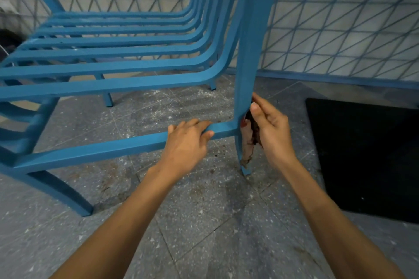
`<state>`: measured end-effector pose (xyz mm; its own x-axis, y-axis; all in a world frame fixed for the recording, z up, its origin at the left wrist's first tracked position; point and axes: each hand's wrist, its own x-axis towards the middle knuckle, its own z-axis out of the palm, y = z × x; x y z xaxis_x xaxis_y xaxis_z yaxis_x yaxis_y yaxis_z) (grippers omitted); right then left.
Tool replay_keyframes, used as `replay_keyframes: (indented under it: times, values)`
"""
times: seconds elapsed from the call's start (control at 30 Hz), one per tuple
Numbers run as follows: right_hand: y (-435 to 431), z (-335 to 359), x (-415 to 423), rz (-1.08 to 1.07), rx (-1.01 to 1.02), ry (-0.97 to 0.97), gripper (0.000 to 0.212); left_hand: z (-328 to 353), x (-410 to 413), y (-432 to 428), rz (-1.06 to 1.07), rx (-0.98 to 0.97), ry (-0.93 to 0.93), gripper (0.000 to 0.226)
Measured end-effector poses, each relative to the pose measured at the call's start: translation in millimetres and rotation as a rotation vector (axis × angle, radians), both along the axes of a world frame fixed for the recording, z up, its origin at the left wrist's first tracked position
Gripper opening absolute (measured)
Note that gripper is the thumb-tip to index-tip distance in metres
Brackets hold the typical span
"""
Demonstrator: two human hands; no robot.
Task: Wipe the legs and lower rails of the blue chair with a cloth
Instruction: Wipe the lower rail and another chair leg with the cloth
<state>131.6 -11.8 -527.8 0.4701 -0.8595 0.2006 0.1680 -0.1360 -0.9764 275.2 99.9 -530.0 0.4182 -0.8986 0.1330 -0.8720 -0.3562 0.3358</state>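
The blue chair [127, 68] of slatted metal fills the upper left of the head view. Its near right leg [246, 79] runs down to the floor at centre right. A lower rail [95, 150] joins that leg from the left. My left hand [188, 140] grips the rail close to the joint. My right hand [269, 127] presses a crumpled pink and dark cloth [248, 142] against the right side of the leg, just below the joint. Part of the cloth hangs down beside the leg's foot.
A speckled grey tiled floor [204, 222] with dust and brown stains lies under the chair. A black mat [367, 154] lies at the right. A blue wire mesh fence [340, 18] stands behind the chair, with a pale wall beyond.
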Motion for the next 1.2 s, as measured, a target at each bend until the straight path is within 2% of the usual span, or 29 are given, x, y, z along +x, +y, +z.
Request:
replay_keyframes:
  times: [0.1, 0.2, 0.27, 0.37, 0.47, 0.53, 0.57, 0.63, 0.7, 0.77, 0.83, 0.87, 0.9, 1.0, 1.13, 1.2]
  values:
    - [-9.3, -3.4, -13.7, 0.285, 0.147, 0.029, 0.054, 0.9, -0.6, 0.0, -0.001, -0.004, -0.002, 0.038]
    - [-11.2, -9.5, -16.5, 0.317, 0.073, 0.089, 0.063, 1.5, -1.1, 0.2, -0.001, -0.005, 0.002, 0.038]
    - [-9.9, -22.5, -14.3, 0.244, 0.023, 0.129, 0.057, 2.1, -1.0, 0.5, -0.002, 0.005, 0.005, 0.039]
    - [-7.3, -64.6, -13.8, 0.093, -0.043, 0.332, 0.037, 1.7, -0.6, 1.3, -0.004, 0.000, 0.008, 0.039]
    - [3.3, -108.1, -17.1, -0.091, 0.039, 0.477, 0.032, 0.7, -0.3, 1.2, 0.000, 0.003, 0.004, 0.039]
    - [3.5, -118.8, -19.2, -0.346, 0.194, 0.436, 0.034, 0.8, -0.5, 1.5, -0.001, 0.008, -0.007, 0.039]
    - [1.4, -114.7, -18.7, -0.455, 0.228, 0.394, 0.028, 1.1, -0.5, 1.7, -0.002, 0.006, -0.010, 0.039]
    - [-6.0, -88.6, -13.2, -0.528, 0.158, 0.327, 0.019, 1.8, -0.6, 2.0, -0.005, 0.005, -0.004, 0.039]
    - [-11.4, -45.4, -2.4, -0.480, -0.011, 0.288, 0.024, 2.1, -0.8, 2.8, -0.006, 0.003, 0.001, 0.039]
    - [-13.3, -2.4, 8.4, -0.436, -0.110, 0.120, 0.024, 2.8, -0.9, 2.7, -0.006, 0.006, 0.007, 0.040]
    - [-15.1, 17.1, 14.8, -0.427, -0.071, -0.127, 0.024, 2.8, -0.5, 1.9, -0.005, 0.012, 0.013, 0.040]
    - [-12.7, 16.1, 16.5, -0.416, -0.031, -0.170, 0.025, 2.4, -0.2, 1.6, -0.005, 0.014, 0.016, 0.040]
    - [-7.5, 10.3, 18.6, -0.388, 0.004, -0.128, 0.025, 3.0, 0.2, 1.1, -0.006, 0.015, 0.017, 0.040]
    - [11.4, -32.6, 21.7, -0.178, 0.152, 0.157, 0.031, 2.4, -0.4, 1.2, -0.006, 0.007, 0.010, 0.039]
    - [7.6, -65.4, 22.6, -0.104, 0.260, 0.249, 0.055, 0.1, -1.1, 1.1, -0.001, -0.012, -0.024, 0.039]
    - [4.0, -68.1, 22.6, -0.098, 0.381, 0.317, 0.054, 0.3, -2.0, 0.8, -0.002, -0.011, -0.033, 0.039]
